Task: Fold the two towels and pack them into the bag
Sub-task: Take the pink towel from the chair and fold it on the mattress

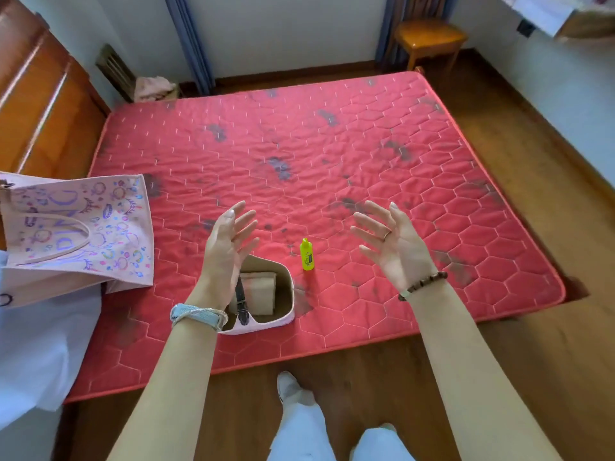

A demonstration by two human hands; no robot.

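A small pale pink bag [289,309] stands open on the red quilted mattress [332,161] near its front edge. Folded beige towels [261,292] lie inside it, beside a dark strap [240,301]. My left hand [229,242] hovers above the bag's left side, palm turned inward, fingers straight and spread, holding nothing. To the right, my right hand [389,239] is raised over the mattress, also with spread fingers and empty. The bag's left rim is hidden behind my left wrist.
A small yellow-green bottle [307,255] stands upright just right of the bag. A large pink patterned tote [76,227] lies at the mattress's left edge over white cloth [40,347]. A wooden chair [429,41] stands at the back right. Wooden floor lies in front.
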